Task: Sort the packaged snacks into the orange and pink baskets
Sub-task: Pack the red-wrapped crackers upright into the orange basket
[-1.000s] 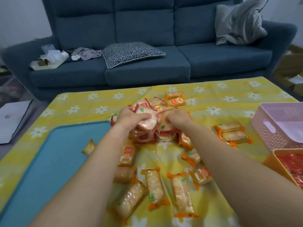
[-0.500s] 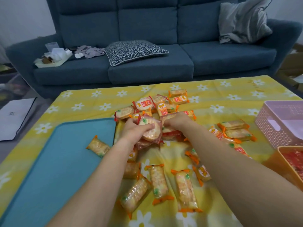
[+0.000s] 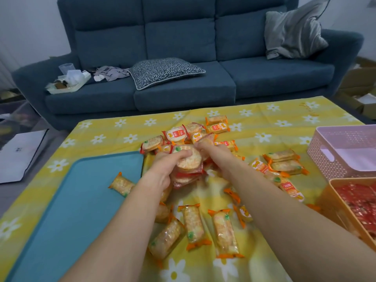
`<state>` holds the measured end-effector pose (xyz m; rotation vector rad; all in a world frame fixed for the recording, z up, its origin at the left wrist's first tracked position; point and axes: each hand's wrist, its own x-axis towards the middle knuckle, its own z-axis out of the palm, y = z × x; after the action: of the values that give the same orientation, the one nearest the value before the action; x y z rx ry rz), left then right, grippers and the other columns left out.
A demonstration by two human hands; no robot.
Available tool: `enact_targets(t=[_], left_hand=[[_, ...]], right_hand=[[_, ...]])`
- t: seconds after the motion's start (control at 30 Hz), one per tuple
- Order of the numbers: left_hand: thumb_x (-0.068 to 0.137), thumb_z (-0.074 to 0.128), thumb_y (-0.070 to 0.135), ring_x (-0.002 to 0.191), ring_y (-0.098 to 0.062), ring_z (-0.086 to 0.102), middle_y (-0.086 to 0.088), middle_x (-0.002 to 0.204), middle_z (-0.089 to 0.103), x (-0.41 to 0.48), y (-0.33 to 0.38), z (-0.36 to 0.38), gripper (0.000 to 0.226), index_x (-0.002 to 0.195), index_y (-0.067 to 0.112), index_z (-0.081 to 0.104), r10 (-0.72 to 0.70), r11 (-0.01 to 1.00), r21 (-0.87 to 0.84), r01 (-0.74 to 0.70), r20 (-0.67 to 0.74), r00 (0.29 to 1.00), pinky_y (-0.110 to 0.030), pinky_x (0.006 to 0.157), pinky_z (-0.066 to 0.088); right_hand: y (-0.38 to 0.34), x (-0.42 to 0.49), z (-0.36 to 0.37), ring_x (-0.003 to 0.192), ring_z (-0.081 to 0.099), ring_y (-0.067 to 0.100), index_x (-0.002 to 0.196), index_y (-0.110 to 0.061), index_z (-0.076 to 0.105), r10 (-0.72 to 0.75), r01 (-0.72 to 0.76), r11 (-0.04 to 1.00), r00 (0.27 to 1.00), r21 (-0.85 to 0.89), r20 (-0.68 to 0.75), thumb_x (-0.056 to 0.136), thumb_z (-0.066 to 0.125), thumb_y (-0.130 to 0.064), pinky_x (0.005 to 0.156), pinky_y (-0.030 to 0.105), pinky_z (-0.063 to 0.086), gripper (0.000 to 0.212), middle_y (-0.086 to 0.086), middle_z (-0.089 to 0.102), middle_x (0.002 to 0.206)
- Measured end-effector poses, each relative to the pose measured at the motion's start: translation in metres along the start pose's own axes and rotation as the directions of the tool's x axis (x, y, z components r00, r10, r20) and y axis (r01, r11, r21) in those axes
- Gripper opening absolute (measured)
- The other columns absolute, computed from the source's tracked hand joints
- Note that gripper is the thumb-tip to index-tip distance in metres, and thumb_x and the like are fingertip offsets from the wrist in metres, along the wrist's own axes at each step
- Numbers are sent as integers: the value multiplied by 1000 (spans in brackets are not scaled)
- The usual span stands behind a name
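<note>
Head view: left hand (image 3: 163, 169) has its grip clamped round a stack of round red packs (image 3: 188, 163) mid-desk. The right hand (image 3: 213, 147) has its grip pinching the top pack (image 3: 204, 141) of the snack pile (image 3: 177, 136) just behind. Orange-ended packs (image 3: 193, 224) are scattered around. Two baskets sit on the right, the pink basket (image 3: 325, 157) behind the orange basket (image 3: 333, 192). One teal tray (image 3: 71, 200) on the left, yellow daisy cloth (image 3: 264, 123), blue sofa (image 3: 183, 94) behind.

Only two limbs of the person show. The bare left forearm (image 3: 126, 220) comes in from the frame's edge at about 7 o'clock, and the bare right forearm (image 3: 284, 210) from about 5 o'clock. Both are uncovered along their whole visible length, broad at the edge and narrowing to slim wrists. The ungloved left hand (image 3: 162, 169) and right hand (image 3: 211, 148) sit near centre, with rounded knuckles. The nails are too blurred to tell.
</note>
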<state>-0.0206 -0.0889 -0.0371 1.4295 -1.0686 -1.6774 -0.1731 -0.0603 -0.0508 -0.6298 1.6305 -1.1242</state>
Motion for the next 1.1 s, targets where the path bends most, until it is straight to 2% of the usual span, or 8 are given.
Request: enact_targets(t=[0.23, 0.37, 0.57, 0.7, 0.8, 0.87, 0.97, 1.1], left_hand=[[75, 85, 8, 70, -30, 76, -14, 93, 76, -60, 14, 36, 42, 107, 18, 62, 69, 995, -76, -67, 23, 997, -48, 55, 60], [73, 87, 16, 84, -25, 75, -7, 98, 76, -102, 16, 90, 56, 118, 18, 53, 177, 983, -67, -170, 118, 977, -48, 82, 61], [44, 91, 45, 100, -24, 73, -7, 115, 73, -169, 2, 222, 98, 132, 17, 57, 367, 929, -77, -361, 298, 881, -47, 89, 59], [51, 86, 53, 104, -20, 69, -2, 115, 70, -192, -35, 287, 88, 126, 19, 56, 424, 864, 62, -500, 445, 789, -37, 90, 57], [71, 73, 62, 109, -21, 64, 2, 116, 66, -184, -68, 300, 67, 124, 26, 53, 428, 623, 419, -661, 525, 736, -31, 88, 49], [61, 61, 79, 125, -28, 55, -5, 136, 58, -170, -83, 297, 101, 143, 24, 41, 411, 385, 643, -662, 522, 747, -40, 103, 44], [55, 82, 73, 143, -26, 36, -5, 159, 33, -158, -80, 288, 135, 157, 22, 10, 345, 551, 594, -587, 478, 808, -41, 117, 32], [57, 86, 67, 147, -19, 28, 2, 162, 23, -155, -86, 284, 132, 158, 30, 9, 313, 589, 528, -612, 550, 775, -38, 120, 28]], right_hand=[[-7, -58, -20, 100, 70, 25, 132, -20, 47, -88, 89, 988, 996, 127, -17, 70, 80, -49, 89, 50, 60, 76, 4, 68, 115], [-17, -111, -79, 108, 64, 24, 135, -19, 46, -211, 227, 972, 958, 66, -193, 73, 73, -52, 98, 47, 54, 76, 0, 64, 119], [-18, -198, -215, 113, 61, 20, 125, -28, 45, -334, 374, 927, 829, 0, -449, 85, 68, -46, 102, 47, 50, 49, -6, 62, 119], [18, -224, -281, 111, 60, 13, 127, -38, 42, -413, 421, 897, 694, -132, -590, 94, 58, -47, 93, 37, 48, 37, -19, 59, 110], [53, -214, -303, 128, 52, 26, 150, -35, 25, -393, 206, 900, 763, -383, -513, 93, 44, -61, 106, 46, 40, 65, -2, 53, 141], [68, -203, -315, 137, 43, 41, 155, -29, 20, -321, 20, 842, 822, -539, -471, 87, 41, -70, 114, 55, 32, 82, 13, 44, 152], [67, -198, -329, 144, 31, 42, 160, -18, 15, -299, -39, 828, 813, -559, -499, 89, 56, -61, 117, 51, 27, 92, 16, 33, 159], [63, -204, -342, 145, 29, 34, 160, -26, 7, -381, 33, 803, 796, -595, -470, 77, 71, -55, 115, 48, 32, 109, 7, 24, 161]])
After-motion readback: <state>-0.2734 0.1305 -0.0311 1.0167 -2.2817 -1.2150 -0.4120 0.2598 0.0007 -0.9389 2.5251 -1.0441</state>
